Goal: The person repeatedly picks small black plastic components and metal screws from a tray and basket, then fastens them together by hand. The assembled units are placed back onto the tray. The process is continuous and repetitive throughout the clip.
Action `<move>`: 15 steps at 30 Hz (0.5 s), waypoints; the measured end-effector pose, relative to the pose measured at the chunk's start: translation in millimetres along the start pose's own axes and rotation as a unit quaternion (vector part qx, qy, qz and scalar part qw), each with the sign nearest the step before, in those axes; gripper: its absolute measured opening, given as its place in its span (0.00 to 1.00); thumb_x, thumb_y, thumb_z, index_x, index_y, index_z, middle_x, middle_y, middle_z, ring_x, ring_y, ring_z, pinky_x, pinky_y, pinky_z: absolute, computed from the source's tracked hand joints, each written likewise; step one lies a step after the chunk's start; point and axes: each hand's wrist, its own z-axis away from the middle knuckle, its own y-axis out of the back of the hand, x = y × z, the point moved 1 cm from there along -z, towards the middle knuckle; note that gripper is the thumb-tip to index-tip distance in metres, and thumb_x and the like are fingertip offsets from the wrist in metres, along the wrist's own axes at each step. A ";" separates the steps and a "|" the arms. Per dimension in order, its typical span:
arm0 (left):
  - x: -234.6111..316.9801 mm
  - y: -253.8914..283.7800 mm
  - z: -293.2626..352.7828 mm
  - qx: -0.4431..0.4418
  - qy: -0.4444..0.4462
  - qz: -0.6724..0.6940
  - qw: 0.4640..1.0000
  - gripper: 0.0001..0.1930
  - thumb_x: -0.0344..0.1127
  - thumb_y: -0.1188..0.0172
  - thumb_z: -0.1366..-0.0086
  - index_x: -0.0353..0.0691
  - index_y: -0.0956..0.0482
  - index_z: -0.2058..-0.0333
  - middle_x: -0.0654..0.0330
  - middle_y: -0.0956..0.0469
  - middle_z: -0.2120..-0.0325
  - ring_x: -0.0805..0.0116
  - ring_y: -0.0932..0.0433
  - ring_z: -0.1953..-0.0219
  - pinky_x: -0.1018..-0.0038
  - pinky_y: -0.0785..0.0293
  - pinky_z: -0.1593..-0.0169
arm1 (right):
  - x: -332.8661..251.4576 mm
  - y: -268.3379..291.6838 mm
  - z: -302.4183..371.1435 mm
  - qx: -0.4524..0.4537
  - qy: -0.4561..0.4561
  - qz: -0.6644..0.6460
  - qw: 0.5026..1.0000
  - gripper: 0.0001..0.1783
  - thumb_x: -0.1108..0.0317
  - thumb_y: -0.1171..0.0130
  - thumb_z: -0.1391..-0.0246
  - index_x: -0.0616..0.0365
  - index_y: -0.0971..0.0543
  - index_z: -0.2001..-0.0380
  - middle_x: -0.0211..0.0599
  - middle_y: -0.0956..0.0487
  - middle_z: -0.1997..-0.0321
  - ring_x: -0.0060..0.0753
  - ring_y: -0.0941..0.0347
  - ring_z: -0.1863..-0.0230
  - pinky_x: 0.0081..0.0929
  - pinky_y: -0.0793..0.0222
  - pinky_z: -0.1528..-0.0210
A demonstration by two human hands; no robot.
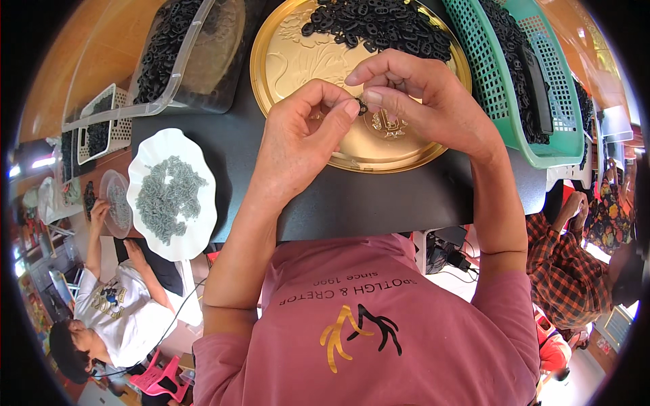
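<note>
In front of me, over a round gold tray (pixel 291 64), my two hands meet. My left hand (pixel 305 135) pinches a small dark piece (pixel 361 106) between thumb and index finger. Its exact kind is too small to make out. Close beside it is my right hand (pixel 433 101), its thumb near the piece and its index finger raised apart, with nothing visible between them. Some of the right fingers are hidden behind the thumb. A heap of small black plastic pieces with holes (pixel 386 27) lies on the far part of the tray.
Left of the tray stands a clear plastic bin (pixel 179 74) of black pieces; nearer, a white scalloped plate (pixel 206 227) carries small grey slender parts (pixel 169 196). A green basket (pixel 558 115) with black pieces is on the right. Other people work on both sides of the black table (pixel 325 216).
</note>
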 end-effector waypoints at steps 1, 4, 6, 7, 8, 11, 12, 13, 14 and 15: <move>-0.5 0.3 0.1 -0.001 0.000 0.001 1.000 0.08 0.33 0.42 0.36 0.33 0.25 0.65 0.69 0.26 0.75 0.87 0.33 0.75 0.87 0.38 0.73 | -0.2 0.7 0.0 0.000 0.000 0.007 1.000 0.11 0.73 0.45 0.45 0.61 0.24 0.58 0.30 0.26 0.77 0.18 0.32 0.73 0.20 0.34 0.66; -0.4 0.2 0.2 -0.003 -0.002 0.003 1.000 0.08 0.32 0.42 0.36 0.33 0.25 0.65 0.68 0.26 0.75 0.87 0.33 0.75 0.87 0.38 0.73 | 0.5 2.5 -0.4 -0.002 0.003 0.020 1.000 0.11 0.73 0.45 0.46 0.61 0.24 0.58 0.32 0.26 0.77 0.19 0.32 0.74 0.21 0.34 0.67; -0.1 0.0 0.1 -0.005 -0.002 0.003 1.000 0.07 0.32 0.42 0.36 0.33 0.25 0.65 0.68 0.26 0.74 0.87 0.33 0.75 0.87 0.38 0.73 | 1.4 2.3 -0.5 -0.005 0.007 0.018 1.000 0.11 0.72 0.45 0.46 0.61 0.24 0.59 0.32 0.26 0.78 0.19 0.32 0.74 0.21 0.34 0.67; 0.1 0.0 0.1 -0.004 -0.001 0.001 1.000 0.07 0.32 0.42 0.36 0.33 0.25 0.65 0.68 0.26 0.74 0.87 0.33 0.75 0.87 0.38 0.73 | 1.3 2.0 -0.6 -0.003 0.007 0.018 1.000 0.11 0.72 0.45 0.46 0.61 0.24 0.59 0.33 0.26 0.78 0.19 0.32 0.74 0.21 0.34 0.67; 0.3 0.0 0.3 -0.004 0.000 0.000 1.000 0.07 0.32 0.42 0.36 0.33 0.25 0.65 0.68 0.26 0.74 0.87 0.33 0.75 0.87 0.38 0.73 | 1.0 1.3 -0.6 -0.001 0.007 0.018 1.000 0.11 0.72 0.45 0.46 0.61 0.24 0.59 0.33 0.26 0.78 0.19 0.32 0.74 0.22 0.34 0.68; 0.5 -0.3 0.4 -0.005 0.000 0.000 1.000 0.07 0.31 0.42 0.36 0.33 0.25 0.64 0.68 0.26 0.74 0.87 0.33 0.74 0.87 0.37 0.73 | -0.3 1.0 -0.8 0.001 0.007 0.030 1.000 0.11 0.73 0.45 0.47 0.61 0.24 0.59 0.33 0.26 0.79 0.21 0.32 0.75 0.23 0.34 0.69; 0.3 -0.3 0.3 -0.005 -0.002 -0.002 1.000 0.07 0.31 0.42 0.36 0.33 0.25 0.64 0.68 0.26 0.74 0.87 0.33 0.74 0.87 0.37 0.73 | -0.8 1.0 -0.8 0.001 0.008 0.036 0.999 0.11 0.73 0.45 0.47 0.61 0.24 0.60 0.33 0.27 0.79 0.21 0.32 0.76 0.23 0.35 0.69; -0.1 -0.2 0.2 -0.004 -0.003 -0.003 1.000 0.07 0.31 0.42 0.36 0.33 0.25 0.64 0.67 0.26 0.74 0.87 0.33 0.74 0.87 0.37 0.73 | -0.8 0.6 -0.6 0.001 0.004 0.034 0.999 0.11 0.73 0.45 0.47 0.61 0.24 0.60 0.34 0.27 0.79 0.23 0.32 0.76 0.24 0.34 0.69; -0.4 0.0 0.1 -0.004 -0.004 -0.005 1.000 0.07 0.31 0.42 0.36 0.33 0.25 0.64 0.67 0.26 0.75 0.87 0.33 0.75 0.87 0.37 0.73 | -0.8 0.0 -0.4 0.000 -0.001 0.031 1.000 0.10 0.73 0.45 0.47 0.60 0.24 0.60 0.34 0.27 0.80 0.24 0.32 0.77 0.24 0.34 0.69; -0.3 0.1 0.1 -0.005 -0.002 -0.005 1.000 0.07 0.31 0.42 0.36 0.33 0.25 0.64 0.67 0.26 0.75 0.87 0.33 0.75 0.87 0.38 0.73 | -0.6 -0.6 -0.3 -0.001 -0.005 0.029 1.000 0.10 0.73 0.45 0.48 0.60 0.24 0.60 0.35 0.27 0.80 0.25 0.31 0.77 0.25 0.34 0.70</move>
